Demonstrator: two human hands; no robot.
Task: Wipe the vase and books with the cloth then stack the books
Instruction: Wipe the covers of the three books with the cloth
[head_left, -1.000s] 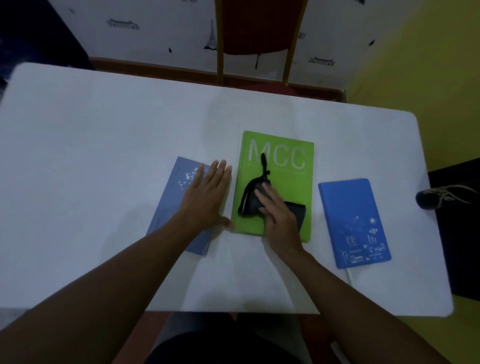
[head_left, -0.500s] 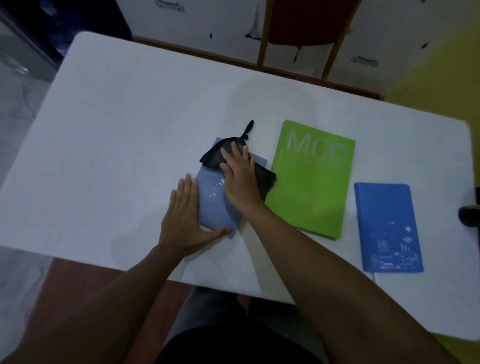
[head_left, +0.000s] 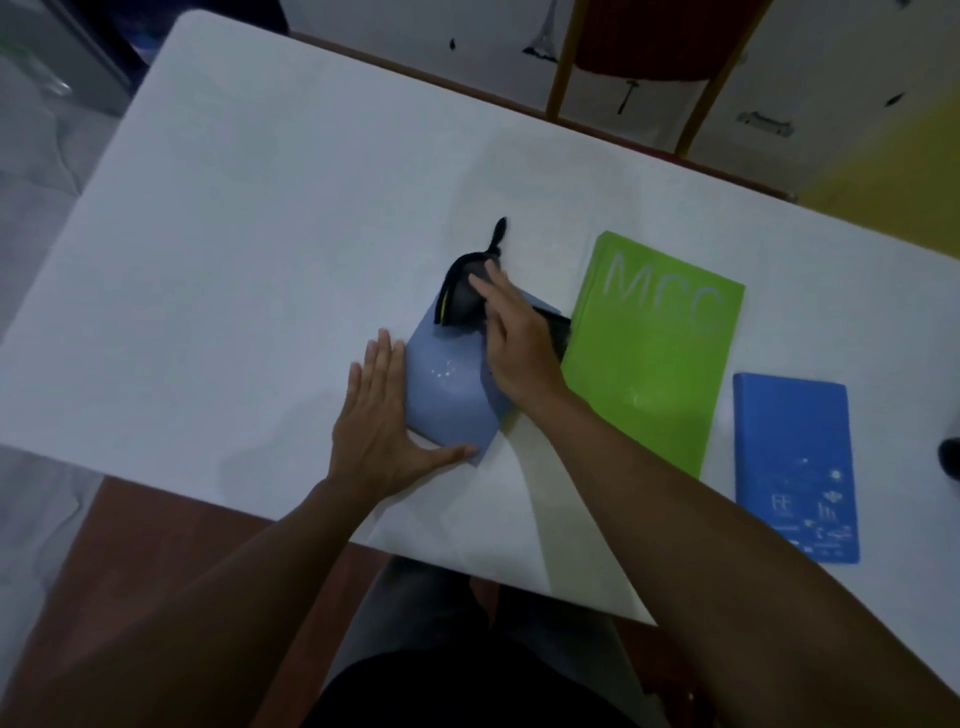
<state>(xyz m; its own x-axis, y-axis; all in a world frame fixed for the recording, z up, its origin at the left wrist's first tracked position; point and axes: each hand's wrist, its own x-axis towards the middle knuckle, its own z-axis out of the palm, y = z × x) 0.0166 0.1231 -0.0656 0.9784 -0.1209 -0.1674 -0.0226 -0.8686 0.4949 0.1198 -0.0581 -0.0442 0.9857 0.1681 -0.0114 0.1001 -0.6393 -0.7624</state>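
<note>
Three books lie side by side on the white table (head_left: 260, 234). A pale blue book (head_left: 441, 389) is on the left, a green book marked MCC (head_left: 660, 353) in the middle, a bright blue notebook (head_left: 795, 467) on the right. My right hand (head_left: 514, 338) presses a black cloth (head_left: 462, 299) flat onto the far end of the pale blue book. My left hand (head_left: 379, 426) lies flat against that book's left edge, thumb along its near edge, fingers apart. No vase is in view.
A red chair with wooden legs (head_left: 644, 62) stands behind the table's far edge. A dark shoe (head_left: 950, 457) shows at the right border. The table's near edge runs just in front of the books.
My right hand carried the cloth from the green book to the pale blue book and has slid it toward the far end. My left hand shifted off the cover to the book's left edge.
</note>
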